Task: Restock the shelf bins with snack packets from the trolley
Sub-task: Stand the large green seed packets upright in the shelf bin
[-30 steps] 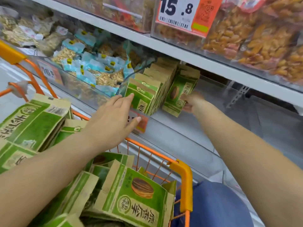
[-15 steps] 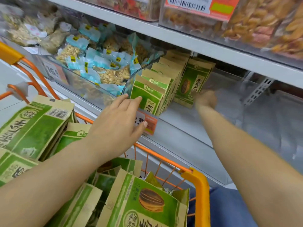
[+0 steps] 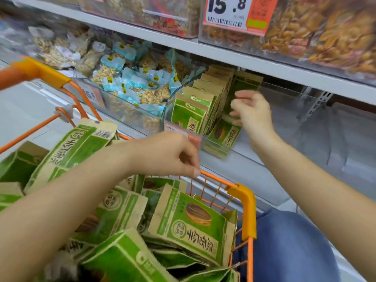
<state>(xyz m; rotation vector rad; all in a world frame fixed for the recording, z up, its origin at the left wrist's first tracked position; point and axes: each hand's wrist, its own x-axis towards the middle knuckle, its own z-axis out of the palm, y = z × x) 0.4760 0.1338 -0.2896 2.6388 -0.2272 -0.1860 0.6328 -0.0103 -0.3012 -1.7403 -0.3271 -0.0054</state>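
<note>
Right hand (image 3: 254, 112) fingers spread beside flat kraft-paper packets (image 3: 201, 106) in clear bin (image 3: 234, 148); left hand (image 3: 173, 153) loosely curled, holding nothing.

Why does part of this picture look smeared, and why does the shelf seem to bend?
Head view: the left side is motion-blurred, worst on the nut bags; the right hand is soft too, while the price tag and trolley packets stay fairly sharp. The wide lens bows the shelf edge. Lighting is even, with faint glare on the clear bin.

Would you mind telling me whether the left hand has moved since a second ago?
Yes. The left hand has drawn back from the upright green packets in the clear bin toward the trolley rim, fingers curling.
</note>
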